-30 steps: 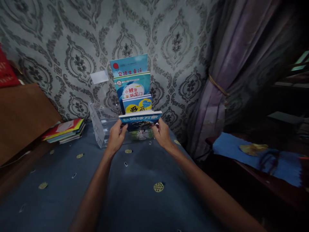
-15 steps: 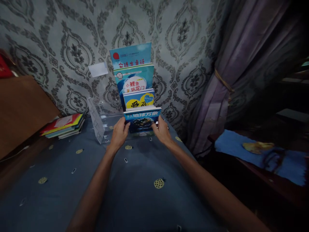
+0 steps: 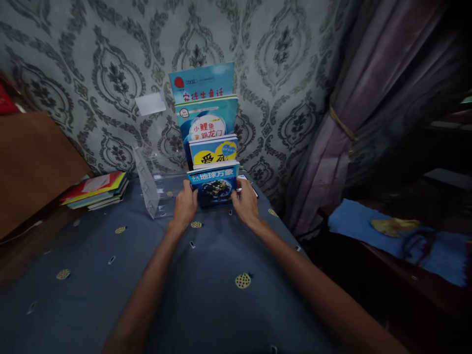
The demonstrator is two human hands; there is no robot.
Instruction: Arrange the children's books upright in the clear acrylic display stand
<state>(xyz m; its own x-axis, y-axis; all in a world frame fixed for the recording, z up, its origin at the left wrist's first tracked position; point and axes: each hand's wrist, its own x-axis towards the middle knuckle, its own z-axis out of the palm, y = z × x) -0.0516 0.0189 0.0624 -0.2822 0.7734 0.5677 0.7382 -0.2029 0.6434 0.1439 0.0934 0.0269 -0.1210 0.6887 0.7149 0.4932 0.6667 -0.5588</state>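
A blue book with a globe on its cover (image 3: 215, 188) stands upright at the front of a clear stepped book rack (image 3: 147, 184). My left hand (image 3: 185, 204) grips its left edge, and my right hand (image 3: 245, 200) grips the right edge, thumbs toward the cover. Behind it, each showing higher than the one in front, are a yellow and blue book (image 3: 215, 152), a teal book with a white circle (image 3: 207, 123), and a light blue book (image 3: 202, 81). The fingers behind the globe book are hidden. A phone-like white thing (image 3: 242, 177) shows partly behind my right hand.
Several books lie stacked (image 3: 96, 189) on the left of the dark blue patterned cloth (image 3: 206, 305). A brown board (image 3: 40, 167) leans at the far left. Patterned wallpaper stands behind, a tied curtain (image 3: 313, 147) at right, and a blue cloth (image 3: 354, 221) on a lower surface.
The globe book has tilted back to stand more upright, its cover showing more fully and its right side shifted left. Both hands have stayed on its edges.
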